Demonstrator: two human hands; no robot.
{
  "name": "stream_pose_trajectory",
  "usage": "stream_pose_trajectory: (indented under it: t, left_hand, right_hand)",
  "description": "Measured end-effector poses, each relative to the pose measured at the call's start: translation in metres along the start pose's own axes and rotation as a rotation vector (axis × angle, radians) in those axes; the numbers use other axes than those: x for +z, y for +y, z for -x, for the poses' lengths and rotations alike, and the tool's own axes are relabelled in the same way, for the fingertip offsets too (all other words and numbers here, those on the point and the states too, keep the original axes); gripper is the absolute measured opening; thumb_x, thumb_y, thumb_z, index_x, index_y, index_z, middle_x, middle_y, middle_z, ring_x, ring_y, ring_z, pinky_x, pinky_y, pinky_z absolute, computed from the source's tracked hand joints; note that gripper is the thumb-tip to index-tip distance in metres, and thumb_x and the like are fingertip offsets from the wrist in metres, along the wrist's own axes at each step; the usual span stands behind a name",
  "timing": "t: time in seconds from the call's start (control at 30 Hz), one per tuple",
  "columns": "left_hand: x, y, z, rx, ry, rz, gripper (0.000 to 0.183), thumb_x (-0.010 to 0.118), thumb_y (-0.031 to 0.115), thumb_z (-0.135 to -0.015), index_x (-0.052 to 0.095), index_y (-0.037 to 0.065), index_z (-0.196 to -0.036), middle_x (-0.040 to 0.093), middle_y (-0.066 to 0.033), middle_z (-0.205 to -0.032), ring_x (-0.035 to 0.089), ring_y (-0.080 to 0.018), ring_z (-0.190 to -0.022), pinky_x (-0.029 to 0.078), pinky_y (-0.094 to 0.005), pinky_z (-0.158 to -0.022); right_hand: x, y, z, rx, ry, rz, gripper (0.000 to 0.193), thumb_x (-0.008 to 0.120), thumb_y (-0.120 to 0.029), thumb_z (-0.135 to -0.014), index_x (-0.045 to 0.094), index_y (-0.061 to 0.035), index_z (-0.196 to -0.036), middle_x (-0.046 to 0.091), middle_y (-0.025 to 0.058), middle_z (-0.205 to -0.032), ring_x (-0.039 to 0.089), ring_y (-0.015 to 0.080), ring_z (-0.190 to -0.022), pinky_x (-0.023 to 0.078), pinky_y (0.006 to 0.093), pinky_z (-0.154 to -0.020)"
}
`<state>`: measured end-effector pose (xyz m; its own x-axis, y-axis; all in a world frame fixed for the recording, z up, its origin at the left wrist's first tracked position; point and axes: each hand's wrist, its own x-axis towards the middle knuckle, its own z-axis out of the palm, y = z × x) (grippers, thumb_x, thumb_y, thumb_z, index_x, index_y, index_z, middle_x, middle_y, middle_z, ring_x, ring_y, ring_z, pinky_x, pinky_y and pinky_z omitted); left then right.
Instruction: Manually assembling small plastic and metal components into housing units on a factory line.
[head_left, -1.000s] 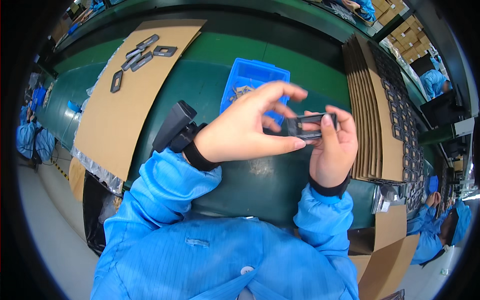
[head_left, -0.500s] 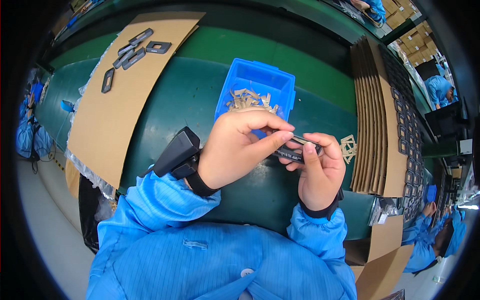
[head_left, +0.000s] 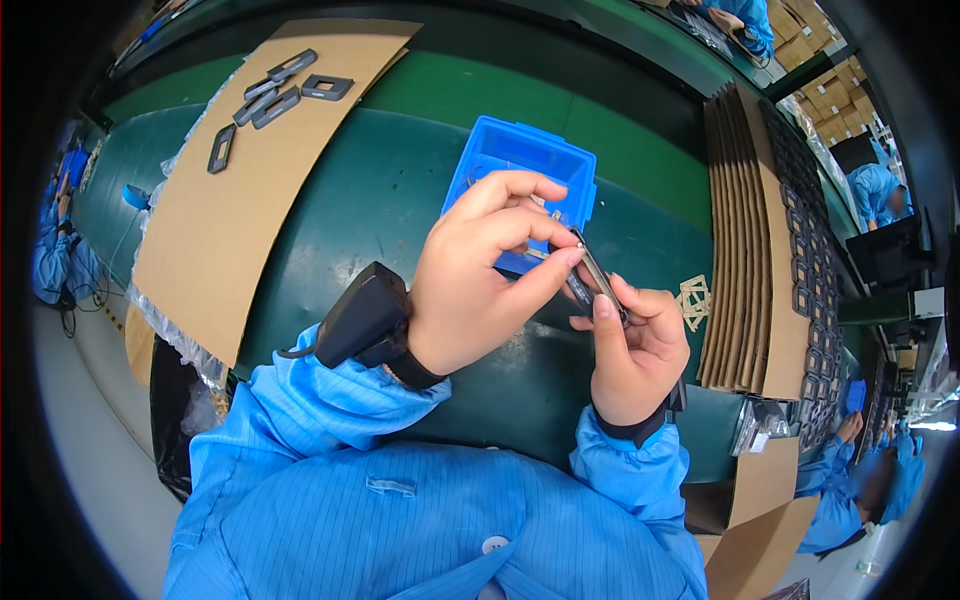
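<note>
Over the green table, my right hand (head_left: 640, 350) is closed around the near end of a small dark rectangular plastic frame (head_left: 584, 291). The frame stands tilted, its narrow edge toward me, with a pale strip showing along it. At its far end, my left hand (head_left: 475, 275) pinches with thumb and index finger, the other fingers curled loosely above. Whether the pinch also takes in a thin piece is too small to tell. Behind the left hand stands a blue plastic bin (head_left: 540, 150); that hand hides most of the tan scraps in it.
At the left, several dark frames (head_left: 277, 108) lie on a cardboard sheet (head_left: 230, 220). Thin tan frame-shaped pieces (head_left: 694, 300) rest right of my hands. Further right are a stack of cardboard sheets (head_left: 735, 240) and rows of dark frames (head_left: 815, 280). An open carton (head_left: 765, 480) stands near right. Co-workers sit beyond.
The held frame has turned from lying nearly flat to a steeper tilt, edge toward me. My left hand has raised its fingers, and my right hand has dropped slightly.
</note>
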<state>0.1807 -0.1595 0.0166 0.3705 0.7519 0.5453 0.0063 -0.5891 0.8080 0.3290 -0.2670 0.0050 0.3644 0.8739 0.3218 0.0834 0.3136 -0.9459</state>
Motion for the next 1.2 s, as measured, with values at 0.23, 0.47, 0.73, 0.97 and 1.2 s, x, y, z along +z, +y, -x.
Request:
stream_pose_trajectory:
  t: [0.23,0.47,0.73,0.97,1.2]
  left_hand:
    - [-0.002,-0.003,-0.004,-0.093,-0.023,0.156,0.01,0.07,-0.007,-0.088,0.067,-0.002,-0.096,0.057,-0.0154,-0.128,0.068,-0.0161,-0.096,0.059,-0.0272,-0.081]
    - [-0.006,-0.005,-0.004,0.242,-0.108,-0.125,0.013,0.069,-0.002,-0.087,0.062,0.003,-0.097,0.056,-0.0174,-0.125,0.06,-0.0293,-0.115,0.051,-0.0387,-0.094]
    - [-0.022,-0.016,-0.02,0.186,0.025,-0.614,0.012,0.066,-0.007,-0.084,0.064,-0.001,-0.094,0.065,-0.0167,-0.11,0.065,-0.0332,-0.101,0.052,-0.0402,-0.09]
    - [-0.007,-0.001,-0.011,0.224,-0.059,-0.259,0.033,0.072,-0.002,-0.084,0.071,-0.001,-0.117,0.071,-0.0169,-0.117,0.067,-0.0312,-0.106,0.055,-0.0406,-0.089]
    - [0.01,0.011,0.015,-0.169,-0.281,0.521,0.035,0.067,-0.006,-0.096,0.068,-0.001,-0.13,0.071,-0.0164,-0.11,0.072,-0.0194,-0.075,0.058,-0.0279,-0.066]
  right_hand:
    - [-0.004,0.005,-0.003,-0.042,-0.167,-0.145,0.038,0.068,0.011,-0.093,0.057,0.0071,-0.129,0.068,0.0228,-0.126,0.069,0.0256,-0.117,0.056,0.0341,-0.1]
    - [-0.012,0.009,-0.005,-0.009,-0.146,-0.229,0.05,0.071,0.013,-0.09,0.053,0.0078,-0.136,0.066,0.0238,-0.127,0.067,0.0289,-0.119,0.056,0.0365,-0.1]
    - [-0.011,-0.007,-0.013,0.111,0.057,-0.196,0.034,0.054,-0.009,-0.107,0.052,0.0048,-0.138,0.067,0.0182,-0.114,0.075,0.0247,-0.089,0.062,0.0273,-0.073]
    - [-0.011,-0.006,-0.005,0.21,-0.061,-0.352,0.031,0.046,-0.022,-0.112,0.052,0.0017,-0.13,0.064,0.013,-0.105,0.068,0.0173,-0.075,0.057,0.0268,-0.068]
    - [0.0,-0.005,0.002,0.068,-0.126,-0.269,0.018,0.051,-0.013,-0.109,0.049,0.0,-0.12,0.058,0.0103,-0.099,0.058,0.0128,-0.067,0.048,0.0249,-0.064]
